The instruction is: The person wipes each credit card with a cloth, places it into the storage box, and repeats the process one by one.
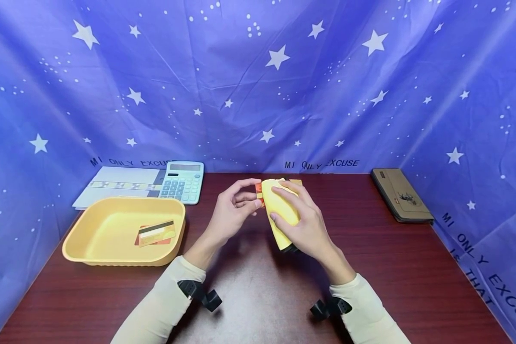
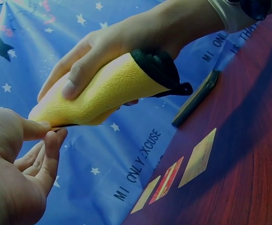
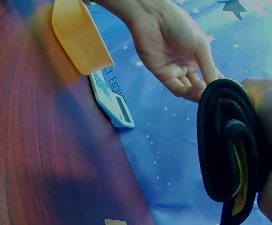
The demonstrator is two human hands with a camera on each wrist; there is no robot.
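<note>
My right hand point(image 1: 303, 217) grips a folded yellow cloth point(image 1: 279, 215) with black edging, fingers over its top side. At the cloth's left end my left hand point(image 1: 232, 203) pinches a red and yellow card point(image 1: 259, 195) between thumb and fingertips. From the left wrist view this card point(image 2: 64, 126) shows as a thin edge against the underside of the cloth point(image 2: 112, 89). The cloth's black-bound end point(image 3: 225, 140) appears rolled in layers in the right wrist view.
Several cards lie on the table, among them a gold card point(image 2: 198, 158) and a red striped card point(image 2: 166, 180). A yellow basin point(image 1: 107, 258) at left holds two cards point(image 1: 156, 233). Behind it are a calculator point(image 1: 182, 184) and a white folder point(image 1: 116, 177). A brown wallet point(image 1: 402, 196) lies at right.
</note>
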